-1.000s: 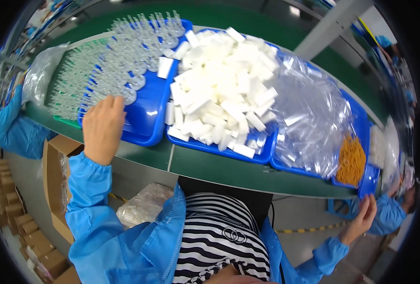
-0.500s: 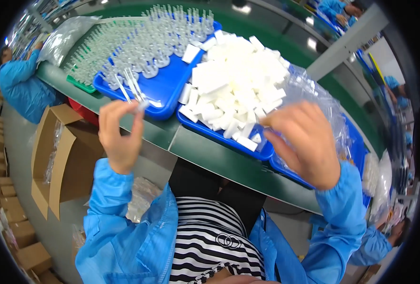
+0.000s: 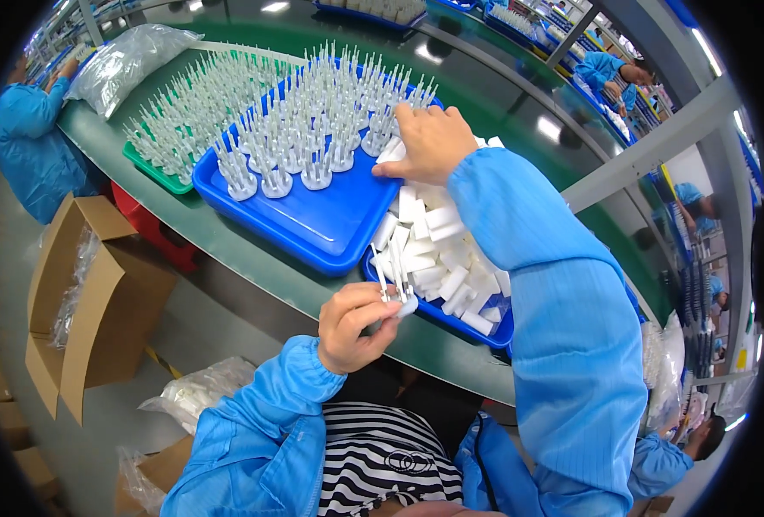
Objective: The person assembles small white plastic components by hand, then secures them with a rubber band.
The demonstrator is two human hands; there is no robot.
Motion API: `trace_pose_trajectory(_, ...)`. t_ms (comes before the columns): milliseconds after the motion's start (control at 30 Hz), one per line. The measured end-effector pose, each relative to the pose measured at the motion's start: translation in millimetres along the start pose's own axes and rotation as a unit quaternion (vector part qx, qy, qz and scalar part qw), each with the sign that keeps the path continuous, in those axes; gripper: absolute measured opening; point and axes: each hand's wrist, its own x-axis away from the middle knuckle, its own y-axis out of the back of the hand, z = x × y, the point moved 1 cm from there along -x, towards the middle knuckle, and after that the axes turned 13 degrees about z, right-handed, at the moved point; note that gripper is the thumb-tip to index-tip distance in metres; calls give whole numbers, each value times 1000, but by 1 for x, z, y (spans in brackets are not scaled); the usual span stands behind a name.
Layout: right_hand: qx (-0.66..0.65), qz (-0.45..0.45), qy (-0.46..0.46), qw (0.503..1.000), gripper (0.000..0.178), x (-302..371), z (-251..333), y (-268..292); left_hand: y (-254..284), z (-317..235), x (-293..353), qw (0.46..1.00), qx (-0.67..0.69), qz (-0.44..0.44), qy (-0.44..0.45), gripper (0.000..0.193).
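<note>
My left hand (image 3: 356, 326) is closed on a small clear plastic holder (image 3: 406, 305) with thin upright prongs, close to the table's front edge. My right hand (image 3: 438, 145) reaches across to the far left side of a heap of white foam blocks (image 3: 433, 250). Its thumb and fingers are apart around a white block (image 3: 391, 150) at the heap's edge; some fingertips are hidden. Beside it, a blue tray (image 3: 313, 233) carries rows of clear holders with upright prongs (image 3: 317, 168). The foam blocks lie in another blue tray (image 3: 501, 338), partly covered by my right sleeve.
A green tray (image 3: 175, 183) of similar pronged pieces stands left of the blue one, with a clear plastic bag (image 3: 127, 65) behind. An open cardboard box (image 3: 132, 302) sits on the floor at left. A grey metal post (image 3: 649, 142) slants at right. Co-workers in blue sit nearby.
My left hand has moved right and nearer me with the clear holder. The right hand has gone from the heap's right side to its far left edge. The view has shifted.
</note>
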Motion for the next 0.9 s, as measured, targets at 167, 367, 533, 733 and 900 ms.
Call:
trace_pose_trajectory(167, 28, 17, -12, 999, 69, -9, 0, -12, 3, 2, 0, 1000, 25, -9, -5, 48)
trace_pose_trajectory(367, 50, -30, 19, 998, 49, -11, 3, -21, 5, 3, 3, 1000, 9, 0, -4, 48)
trace_pose_trajectory(533, 43, -106, 85, 990, 32, 8, -12, -13, 2, 0, 0, 1000, -15, 5, -11, 48)
trace_pose_trajectory(733, -18, -131, 138, 981, 24, 72, -28, 11, -2, 5, 5, 1000, -22, 14, -7, 47)
trace_pose_trajectory(900, -133, -136, 83, 978, 23, 154, -40, 5, -8, -8, 2, 999, -11, 43, -13, 45)
